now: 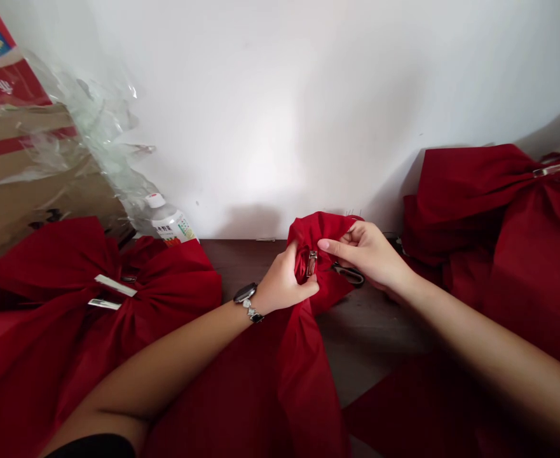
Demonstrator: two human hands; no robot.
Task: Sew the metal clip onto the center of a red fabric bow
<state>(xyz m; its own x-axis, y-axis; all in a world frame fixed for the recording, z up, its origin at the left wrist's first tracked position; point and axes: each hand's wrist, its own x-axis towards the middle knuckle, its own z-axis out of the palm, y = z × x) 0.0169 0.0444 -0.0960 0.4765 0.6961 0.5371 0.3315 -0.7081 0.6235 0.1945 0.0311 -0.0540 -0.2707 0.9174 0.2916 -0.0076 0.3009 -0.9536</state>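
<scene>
red cloth [318, 238] pinched in left grip [284, 284] and right grip [351, 245] around a metal clip [311, 263]; bottle label [173, 226] unreadable

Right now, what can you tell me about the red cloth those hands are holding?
The red cloth is a deep red, smooth-looking fabric, bunched into tight folds at the top, with a wide, loose length falling toward the person's body. The left hand grips the bunch from the side, while the right hand pinches its upper part. A small silver metal clip sits in the folds between them. Lower down, the cloth lies across a dark brown tabletop.
</scene>
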